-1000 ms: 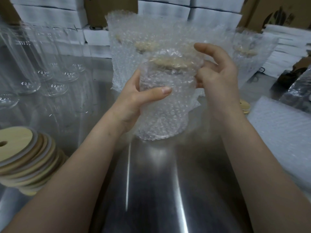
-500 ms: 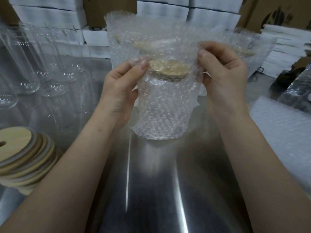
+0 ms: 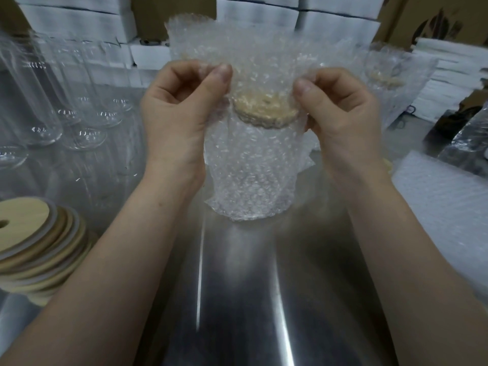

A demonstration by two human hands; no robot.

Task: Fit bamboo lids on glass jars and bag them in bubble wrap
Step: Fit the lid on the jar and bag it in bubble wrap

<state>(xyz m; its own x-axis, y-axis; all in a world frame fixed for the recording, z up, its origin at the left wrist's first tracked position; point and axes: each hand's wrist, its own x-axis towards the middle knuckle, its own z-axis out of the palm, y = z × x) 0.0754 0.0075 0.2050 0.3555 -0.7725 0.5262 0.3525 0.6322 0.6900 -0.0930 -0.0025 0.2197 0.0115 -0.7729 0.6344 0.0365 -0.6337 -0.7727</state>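
The bag [image 3: 261,72] is now being pinched higher, at its top, by the left hand [image 3: 179,112] and right hand [image 3: 340,112]; the jar [image 3: 250,165] with 1 lid [image 3: 265,112] is being kept inside, on the table [image 3: 237,286]; closing is probably being prepared.

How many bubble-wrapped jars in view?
3 bagged jars: held jar at centre, second jar directly behind it, third jar rear right. Others may be hidden behind them.

The left hand [image 3: 179,112] and right hand [image 3: 340,112] each pinch the upper part of a bubble wrap bag [image 3: 253,56] standing on the steel tabletop [image 3: 237,299]. Inside, a jar [image 3: 250,167] carries a bamboo lid [image 3: 264,112]. A stack of lids [image 3: 34,247] lies at the left, near empty glasses [image 3: 39,101].
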